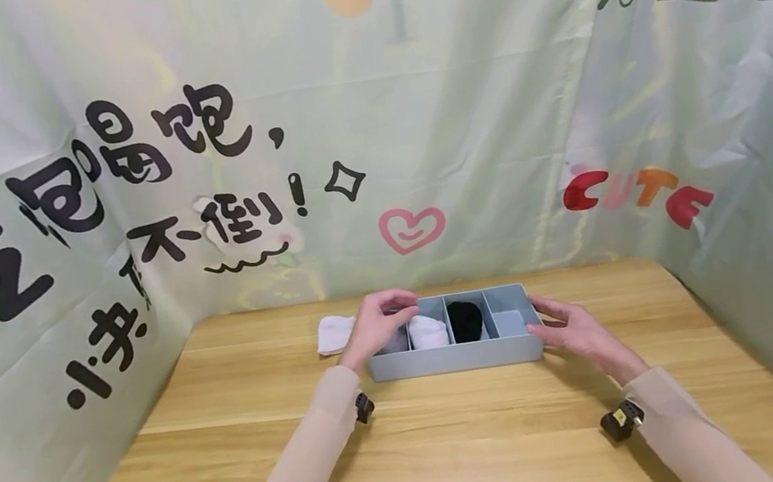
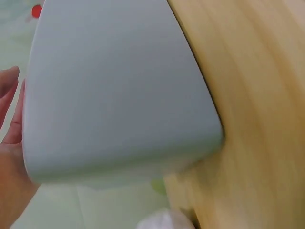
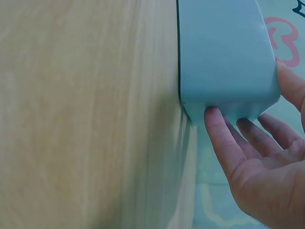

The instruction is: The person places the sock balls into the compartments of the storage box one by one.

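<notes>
A grey-blue storage box [image 1: 457, 359] with a row of compartments sits toward the back of the table. My left hand [image 1: 379, 325] is over its left end, fingers loosely bent above the compartments and nothing visible between them. Beneath that hand a grey bundle [image 1: 395, 342] is partly hidden. To its right are a white rolled cloth, sock-like [image 1: 429, 332], and a black rolled one [image 1: 466, 321]. The rightmost compartment shows its bare floor. At the right end, my right hand [image 3: 267, 171] holds the box, thumb at the top rim and fingertips against the end wall.
A folded white cloth [image 1: 335, 334] lies on the wooden table [image 1: 450, 450] just left of the box. Printed fabric [image 1: 476, 134] hangs behind the table and along both sides.
</notes>
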A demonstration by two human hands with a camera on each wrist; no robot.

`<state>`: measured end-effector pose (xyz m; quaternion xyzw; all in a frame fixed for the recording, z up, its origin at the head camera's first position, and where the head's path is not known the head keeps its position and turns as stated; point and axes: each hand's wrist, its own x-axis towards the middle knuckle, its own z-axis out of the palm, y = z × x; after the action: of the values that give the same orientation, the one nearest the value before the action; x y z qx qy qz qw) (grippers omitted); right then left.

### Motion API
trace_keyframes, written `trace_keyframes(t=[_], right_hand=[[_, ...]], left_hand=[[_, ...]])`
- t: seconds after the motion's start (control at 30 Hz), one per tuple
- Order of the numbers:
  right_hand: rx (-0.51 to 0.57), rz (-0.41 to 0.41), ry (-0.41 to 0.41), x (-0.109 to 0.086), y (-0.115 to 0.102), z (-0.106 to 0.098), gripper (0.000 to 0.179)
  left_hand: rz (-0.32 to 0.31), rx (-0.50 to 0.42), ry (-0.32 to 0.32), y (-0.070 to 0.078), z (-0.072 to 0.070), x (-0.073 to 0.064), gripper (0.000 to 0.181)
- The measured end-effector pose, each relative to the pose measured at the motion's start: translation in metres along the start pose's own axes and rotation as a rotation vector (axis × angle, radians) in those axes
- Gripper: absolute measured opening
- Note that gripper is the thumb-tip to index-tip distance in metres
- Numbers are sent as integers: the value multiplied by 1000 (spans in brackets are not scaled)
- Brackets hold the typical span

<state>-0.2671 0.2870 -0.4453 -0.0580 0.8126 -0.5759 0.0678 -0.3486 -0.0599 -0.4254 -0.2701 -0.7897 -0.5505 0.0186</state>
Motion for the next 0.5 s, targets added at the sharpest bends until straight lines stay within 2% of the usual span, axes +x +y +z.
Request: trace_keyframes(t=[0.23,0.5], right_hand=[[-3,12,0,1,1,1,79],[4,15,-10,3,0,2,78]], left_hand=[[-36,-69,57,-9,-16,-9,24],[-58,-42,138,-23,-38,-18,21]])
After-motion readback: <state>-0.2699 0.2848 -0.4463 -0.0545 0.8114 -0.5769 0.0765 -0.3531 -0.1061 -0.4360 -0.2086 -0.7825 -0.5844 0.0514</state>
